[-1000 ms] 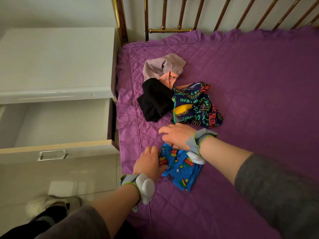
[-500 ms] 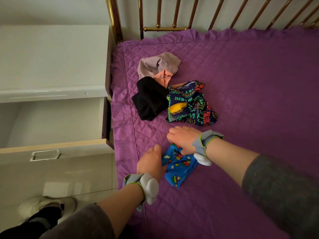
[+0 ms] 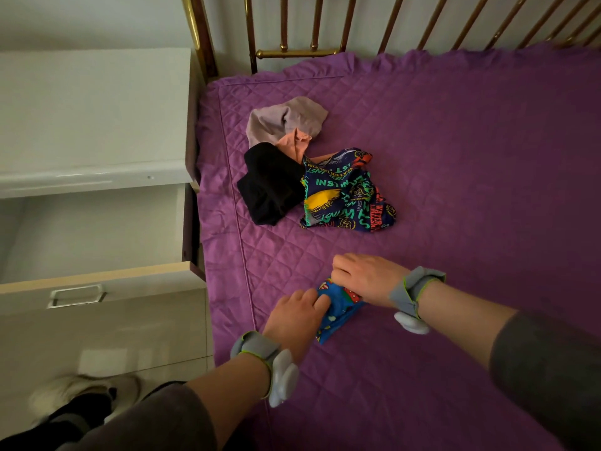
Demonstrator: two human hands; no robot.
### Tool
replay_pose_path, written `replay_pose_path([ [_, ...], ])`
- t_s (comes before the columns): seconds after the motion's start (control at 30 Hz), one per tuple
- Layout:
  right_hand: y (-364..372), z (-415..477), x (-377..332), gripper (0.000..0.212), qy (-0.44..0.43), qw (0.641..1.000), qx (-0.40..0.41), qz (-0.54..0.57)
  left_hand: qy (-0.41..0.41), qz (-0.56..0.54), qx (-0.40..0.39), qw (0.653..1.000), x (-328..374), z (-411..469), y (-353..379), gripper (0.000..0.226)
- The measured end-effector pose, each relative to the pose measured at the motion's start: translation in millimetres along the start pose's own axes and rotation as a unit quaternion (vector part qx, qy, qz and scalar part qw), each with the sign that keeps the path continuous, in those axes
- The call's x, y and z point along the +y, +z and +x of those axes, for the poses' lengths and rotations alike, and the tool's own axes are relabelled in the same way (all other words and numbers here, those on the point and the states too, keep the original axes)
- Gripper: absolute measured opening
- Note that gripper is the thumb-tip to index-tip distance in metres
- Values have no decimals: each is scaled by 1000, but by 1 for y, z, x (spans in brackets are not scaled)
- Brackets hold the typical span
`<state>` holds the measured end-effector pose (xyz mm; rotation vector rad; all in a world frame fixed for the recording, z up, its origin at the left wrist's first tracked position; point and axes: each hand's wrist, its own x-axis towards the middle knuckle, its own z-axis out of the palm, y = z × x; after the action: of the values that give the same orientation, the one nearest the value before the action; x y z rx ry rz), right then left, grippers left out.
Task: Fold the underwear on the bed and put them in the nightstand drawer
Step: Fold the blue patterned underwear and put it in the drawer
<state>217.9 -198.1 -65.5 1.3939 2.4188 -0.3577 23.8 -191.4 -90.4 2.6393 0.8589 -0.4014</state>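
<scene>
Head view: the bed [image 3: 471, 164], under a purple quilted cover, fills most of the frame, with the brass bars of its headboard [image 3: 294, 53] at the far edge. Just beside its left side stands the white nightstand [image 3: 91, 109]. The drawer [image 3: 107, 288] is pulled out toward the person, and its pale bottom and side walls lie in view. A loose pile of underwear sits on the cover near the headboard corner: a dark blue printed pair [image 3: 344, 193] with green lettering lies on the right, touching a black pair [image 3: 270, 185] on the left, with a mauve pair [image 3: 286, 120] behind them and a small peach pair [image 3: 294, 144] tucked between the mauve and the black. Nearer the person and apart from the pile, the bright blue underwear [image 3: 340, 309] with a cartoon print lies partly folded on the cover between both arms. The right grip [image 3: 366, 278], a bare hand, lies on top of it with fingers curled down over its far edge, holding the cloth. The left grip [image 3: 292, 320] touches its near left edge with the fingertips; I cannot tell whether it pinches the cloth. Each wrist wears a grey band [image 3: 414, 288] carrying a white pod.
</scene>
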Motion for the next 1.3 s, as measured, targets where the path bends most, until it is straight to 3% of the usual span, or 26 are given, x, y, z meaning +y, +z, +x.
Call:
replay_pose_path([
  [0.2, 1, -20, 5, 34, -6, 1000, 1, 18, -22, -45, 24, 998, -2, -6, 3, 49],
  [0.3, 1, -30, 2, 31, -21, 999, 40, 2, -53, -112, 57, 991, -2, -6, 5, 37],
  [0.43, -6, -20, -9, 23, -6, 996, 77, -47, -52, -109, 9, 993, 6, -1, 2, 30],
  [0.5, -4, -10, -12, 25, 26, 999, 42, 11, -62, -118, -4, 991, 9, 1, 1, 35],
  [0.57, -1, -3, -10, 46, 75, 995, -7, 62, -75, -151, -4, 986, 11, 2, 1, 46],
  [0.67, -1, 4, -7, 71, 64, 995, -75, 30, -83, -190, -9, 978, 13, 2, 2, 71],
  [0.8, 7, 10, -10, 65, 64, 981, -179, 34, -122, -107, -35, 986, 15, 3, 3, 64],
  [0.97, 15, 4, -14, 57, 87, 979, -171, 72, -117, -153, -57, 980, 15, 5, 7, 52],
  [1.13, 8, 2, -11, 42, 159, 963, -127, 179, -133, -348, 19, 928, -8, 8, -9, 36],
  [1.3, -22, 18, -12, 43, 228, 927, -55, 292, -172, -574, 90, 796, -43, 12, -36, 25],
])
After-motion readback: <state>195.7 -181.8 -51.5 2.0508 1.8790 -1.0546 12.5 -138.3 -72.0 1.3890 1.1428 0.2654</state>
